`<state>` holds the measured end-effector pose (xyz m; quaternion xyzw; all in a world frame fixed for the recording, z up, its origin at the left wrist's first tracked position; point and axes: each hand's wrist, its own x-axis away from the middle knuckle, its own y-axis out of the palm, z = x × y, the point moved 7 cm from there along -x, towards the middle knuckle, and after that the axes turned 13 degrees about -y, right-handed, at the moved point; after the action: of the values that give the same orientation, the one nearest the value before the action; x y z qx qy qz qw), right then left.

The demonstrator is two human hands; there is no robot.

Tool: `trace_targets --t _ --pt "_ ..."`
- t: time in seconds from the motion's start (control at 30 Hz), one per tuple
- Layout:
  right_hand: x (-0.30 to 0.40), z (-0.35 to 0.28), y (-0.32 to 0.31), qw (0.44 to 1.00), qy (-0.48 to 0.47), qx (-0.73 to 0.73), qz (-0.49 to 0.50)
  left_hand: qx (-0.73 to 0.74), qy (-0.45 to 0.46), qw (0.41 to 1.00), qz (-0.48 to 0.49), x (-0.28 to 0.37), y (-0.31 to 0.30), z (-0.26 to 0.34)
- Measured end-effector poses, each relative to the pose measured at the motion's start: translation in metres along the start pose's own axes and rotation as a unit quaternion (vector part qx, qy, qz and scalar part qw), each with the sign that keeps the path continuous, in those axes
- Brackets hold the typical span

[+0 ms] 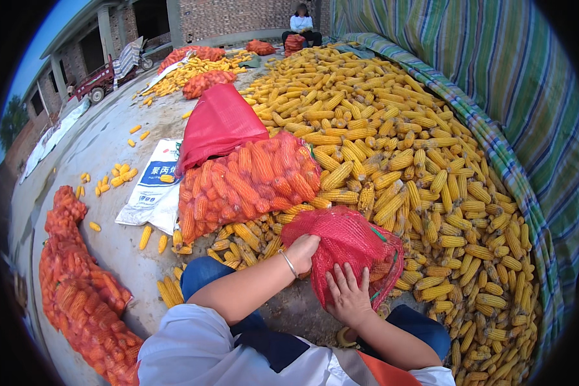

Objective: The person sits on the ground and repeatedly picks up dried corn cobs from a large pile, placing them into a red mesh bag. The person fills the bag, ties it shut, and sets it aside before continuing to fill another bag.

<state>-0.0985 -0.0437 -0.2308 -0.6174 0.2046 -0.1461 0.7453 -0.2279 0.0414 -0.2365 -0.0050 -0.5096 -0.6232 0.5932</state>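
Note:
Between my knees stands a red mesh sack (pixel 340 241) with some corn cobs showing through its right side. My left hand (pixel 303 253), a bangle at its wrist, is closed on the gathered mesh at the sack's left edge. Spread fingers of my right hand (pixel 350 294) lie flat against the near side of the same sack. Beyond it, a filled mesh sack of corn (pixel 251 181) lies on its side at the edge of a large heap of yellow corn cobs (pixel 405 159). The inside of the sack at my hands is mostly hidden.
Filled mesh sacks (pixel 87 289) line the left. A folded red mesh pile (pixel 222 120) and a white printed sack (pixel 149 193) lie ahead. A striped tarpaulin (pixel 487 72) borders the heap at right. Another person (pixel 301 24) sits at the far end; a red cart (pixel 96 87) stands far left.

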Motion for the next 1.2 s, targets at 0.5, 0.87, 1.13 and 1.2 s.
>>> trace_targets --t 0.5,0.87,1.13,1.2 --pt "-0.021 0.033 -0.077 0.956 0.162 -0.159 0.188 -0.008 0.230 0.971 0.069 -0.004 -0.030 0.012" --pt "0.020 0.152 0.008 0.780 0.337 -0.490 0.197 -0.508 -0.080 0.841 -0.166 0.032 0.005 -0.008" --pt "0.021 0.088 0.006 0.342 0.380 -0.837 0.196 -0.558 0.621 0.471 0.286 0.107 0.049 0.046" --pt "0.008 0.078 0.007 0.275 0.366 -0.860 0.224 -0.602 0.669 0.429 0.080 0.119 0.074 -0.001"
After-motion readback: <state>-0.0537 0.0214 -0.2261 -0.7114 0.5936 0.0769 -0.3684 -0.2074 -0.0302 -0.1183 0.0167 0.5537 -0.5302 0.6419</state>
